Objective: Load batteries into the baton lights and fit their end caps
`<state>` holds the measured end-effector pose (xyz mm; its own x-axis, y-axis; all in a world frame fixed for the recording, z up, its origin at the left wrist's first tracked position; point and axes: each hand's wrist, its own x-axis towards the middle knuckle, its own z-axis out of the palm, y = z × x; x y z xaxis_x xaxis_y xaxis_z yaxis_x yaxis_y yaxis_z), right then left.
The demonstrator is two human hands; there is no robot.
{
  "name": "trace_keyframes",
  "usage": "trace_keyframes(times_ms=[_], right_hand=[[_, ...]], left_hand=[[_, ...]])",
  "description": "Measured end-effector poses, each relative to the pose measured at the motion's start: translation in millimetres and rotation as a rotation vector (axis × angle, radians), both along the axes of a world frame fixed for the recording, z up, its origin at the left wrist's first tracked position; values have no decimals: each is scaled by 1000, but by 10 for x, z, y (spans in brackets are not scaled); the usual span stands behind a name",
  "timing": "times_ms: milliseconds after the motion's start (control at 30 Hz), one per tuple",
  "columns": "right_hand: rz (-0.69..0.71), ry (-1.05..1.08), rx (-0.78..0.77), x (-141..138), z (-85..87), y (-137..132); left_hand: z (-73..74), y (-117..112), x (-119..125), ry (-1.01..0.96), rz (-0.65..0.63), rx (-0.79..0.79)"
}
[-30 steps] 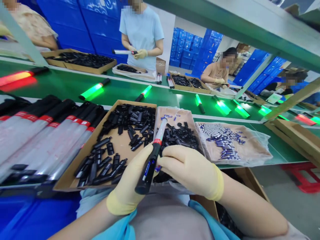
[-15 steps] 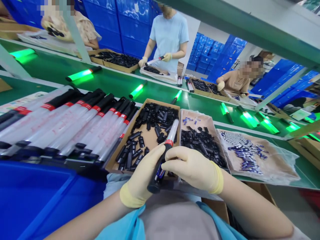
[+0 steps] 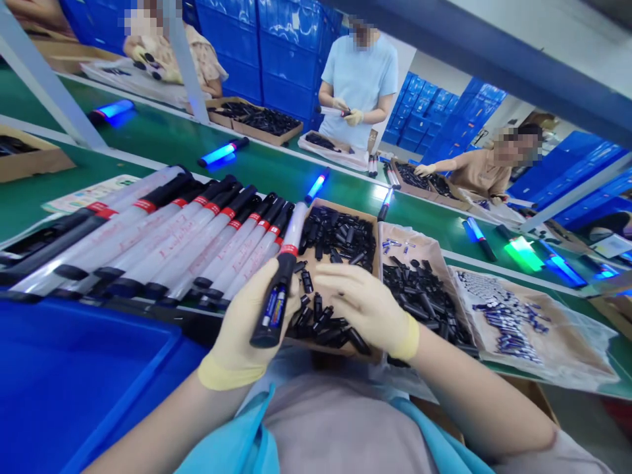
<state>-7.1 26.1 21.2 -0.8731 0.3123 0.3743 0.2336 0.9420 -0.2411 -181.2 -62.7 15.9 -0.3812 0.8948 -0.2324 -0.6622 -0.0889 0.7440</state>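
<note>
My left hand (image 3: 241,322), in a pale yellow glove, is closed around the black handle of a light stick (image 3: 281,283). The stick has a whitish tube and a red band, and its tube points up and away from me. Blue batteries (image 3: 274,307) show in the open slot of the handle. Just to the right, my gloved right hand (image 3: 370,306) hovers over or touches a cardboard tray (image 3: 378,263) of small black plastic parts (image 3: 340,227). Its fingers are stretched out and slightly bent, with nothing visible in them.
A row of light sticks (image 3: 182,243) lies left, beyond a blue bin (image 3: 89,368). Trays of black parts (image 3: 419,289) and batteries (image 3: 513,322) stand right. Lit sticks (image 3: 220,153) lie on the green belt (image 3: 276,168). Several people work opposite, including one in light blue (image 3: 360,72).
My left hand has moved left with the light stick and turned its battery slot toward me. My right hand has come off the stick to the black parts. Most belt lights went from green to blue.
</note>
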Motion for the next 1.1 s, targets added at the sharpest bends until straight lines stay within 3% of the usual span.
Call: trace_keyframes(times_ms=[67,167,300,567,733,900,1033,1100], right_hand=[[-74,-326,20,-116,-111,220],[21,-617,30,-301,-301,392],[65,-683,37,-403,-438,450],[12,-682,-124,-215,-452,759],[-176,-600,-102,-78,-334,869],[-220,-582,-38,12,-304,753],[-159,-638,0,-160,-413,523],[-153,-655,2,-205,-376,449]], left_hand=[[66,22,-57,-68,-14,17],[100,43,-67,-121,9,16],[38,39,-3,-97,-22,-22],[26,64,117,-121,-74,-74],[28,111,145,-106,-102,-50],[20,123,140,-165,-98,-27],[28,132,176,-52,-117,-57],[27,132,173,-30,-114,-66]])
